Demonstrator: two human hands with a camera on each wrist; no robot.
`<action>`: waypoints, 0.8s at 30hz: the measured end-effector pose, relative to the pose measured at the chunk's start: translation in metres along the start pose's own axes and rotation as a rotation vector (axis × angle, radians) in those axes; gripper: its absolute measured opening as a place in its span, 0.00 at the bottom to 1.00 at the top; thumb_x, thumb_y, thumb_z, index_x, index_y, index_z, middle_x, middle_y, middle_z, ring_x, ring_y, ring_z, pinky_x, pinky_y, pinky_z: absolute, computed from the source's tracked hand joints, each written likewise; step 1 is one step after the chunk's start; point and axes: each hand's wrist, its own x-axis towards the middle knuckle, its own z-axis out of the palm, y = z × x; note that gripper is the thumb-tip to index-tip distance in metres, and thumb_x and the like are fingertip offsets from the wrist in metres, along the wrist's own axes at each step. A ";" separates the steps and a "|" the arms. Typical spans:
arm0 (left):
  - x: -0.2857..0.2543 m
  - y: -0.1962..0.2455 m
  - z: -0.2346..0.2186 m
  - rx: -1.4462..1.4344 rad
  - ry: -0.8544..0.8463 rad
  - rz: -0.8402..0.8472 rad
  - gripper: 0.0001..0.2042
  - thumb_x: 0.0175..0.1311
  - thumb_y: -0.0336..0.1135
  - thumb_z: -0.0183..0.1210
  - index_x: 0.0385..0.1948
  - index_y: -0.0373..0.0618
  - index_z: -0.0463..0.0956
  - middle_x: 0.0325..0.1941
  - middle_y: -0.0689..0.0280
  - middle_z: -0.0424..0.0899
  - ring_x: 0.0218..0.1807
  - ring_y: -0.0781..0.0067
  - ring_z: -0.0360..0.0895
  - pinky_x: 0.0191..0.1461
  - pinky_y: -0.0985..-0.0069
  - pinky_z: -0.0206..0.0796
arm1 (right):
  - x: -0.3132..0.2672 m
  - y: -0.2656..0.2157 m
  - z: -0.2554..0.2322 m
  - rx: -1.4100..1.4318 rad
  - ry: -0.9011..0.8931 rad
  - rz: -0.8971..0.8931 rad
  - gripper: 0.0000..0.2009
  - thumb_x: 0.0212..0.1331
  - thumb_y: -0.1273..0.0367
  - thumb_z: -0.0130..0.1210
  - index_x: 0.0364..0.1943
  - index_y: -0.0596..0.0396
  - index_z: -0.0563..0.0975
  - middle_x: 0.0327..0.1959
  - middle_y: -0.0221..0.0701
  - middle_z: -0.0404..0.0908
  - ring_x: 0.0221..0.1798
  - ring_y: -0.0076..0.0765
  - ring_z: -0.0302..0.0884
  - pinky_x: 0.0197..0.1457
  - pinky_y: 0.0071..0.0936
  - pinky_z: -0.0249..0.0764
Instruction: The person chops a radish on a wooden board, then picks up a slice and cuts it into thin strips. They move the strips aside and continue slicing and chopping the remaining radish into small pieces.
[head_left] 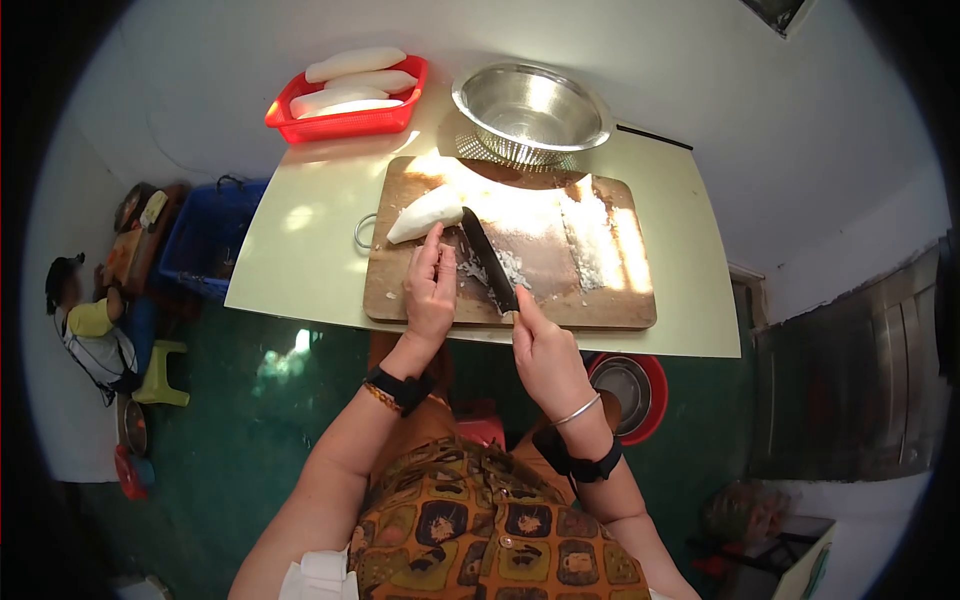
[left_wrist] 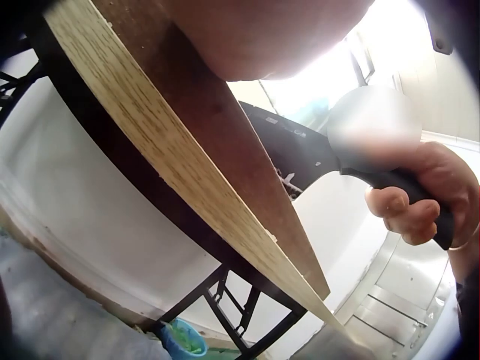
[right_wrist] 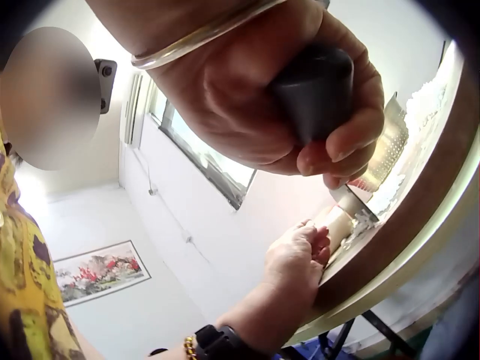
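A peeled white root vegetable (head_left: 425, 215) lies slanted on the left part of a wooden cutting board (head_left: 400, 300). The left hand (head_left: 430, 290) is just below it, fingers extended and fingertips at its lower edge; the right wrist view also shows this hand (right_wrist: 292, 259) beside the vegetable (right_wrist: 339, 225). The right hand (head_left: 548, 355) grips the handle of a black knife (head_left: 488, 258), its blade tip by the vegetable's right end. In the left wrist view the right hand (left_wrist: 442, 180) has its fingers curled round the black handle. Chopped white bits (head_left: 512, 268) lie beside the blade.
More chopped white bits (head_left: 590, 240) lie on the board's right part. Behind it stand a red basket (head_left: 345, 126) of white vegetables and a metal bowl (head_left: 535, 105) on a perforated one. A person (head_left: 95, 330) is at the far left, near a blue crate (head_left: 210, 235) and a green stool (head_left: 163, 375).
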 end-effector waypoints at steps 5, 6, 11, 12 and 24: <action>0.002 -0.008 0.003 0.019 -0.057 0.032 0.22 0.69 0.28 0.51 0.64 0.35 0.64 0.48 0.55 0.75 0.48 0.63 0.73 0.53 0.71 0.67 | 0.002 0.001 -0.007 0.085 0.066 -0.032 0.20 0.66 0.70 0.47 0.62 0.56 0.68 0.28 0.55 0.78 0.32 0.62 0.78 0.34 0.51 0.71; 0.002 -0.009 0.003 0.137 -0.059 0.093 0.24 0.68 0.30 0.52 0.65 0.36 0.62 0.50 0.54 0.75 0.50 0.60 0.72 0.55 0.69 0.65 | 0.001 -0.002 -0.010 0.075 0.066 -0.020 0.20 0.66 0.70 0.47 0.62 0.57 0.68 0.28 0.56 0.78 0.33 0.62 0.78 0.34 0.50 0.71; 0.000 -0.005 0.015 0.473 -0.147 0.102 0.33 0.65 0.37 0.57 0.69 0.39 0.53 0.54 0.50 0.74 0.61 0.50 0.66 0.66 0.59 0.55 | -0.002 -0.005 -0.018 0.114 0.085 0.074 0.21 0.66 0.70 0.47 0.63 0.56 0.68 0.29 0.57 0.77 0.34 0.63 0.78 0.34 0.48 0.72; 0.000 -0.003 0.016 0.515 -0.174 0.103 0.34 0.64 0.36 0.58 0.70 0.40 0.52 0.54 0.50 0.75 0.61 0.51 0.67 0.65 0.60 0.56 | -0.003 -0.004 -0.021 0.107 0.095 0.067 0.21 0.66 0.70 0.47 0.63 0.56 0.68 0.29 0.57 0.77 0.34 0.63 0.78 0.34 0.48 0.72; 0.005 -0.005 0.010 0.030 -0.239 0.196 0.34 0.62 0.23 0.55 0.71 0.43 0.52 0.47 0.58 0.79 0.49 0.65 0.77 0.52 0.72 0.70 | -0.007 0.006 -0.018 0.152 0.111 0.050 0.20 0.67 0.69 0.47 0.63 0.57 0.68 0.29 0.57 0.77 0.36 0.62 0.79 0.35 0.47 0.72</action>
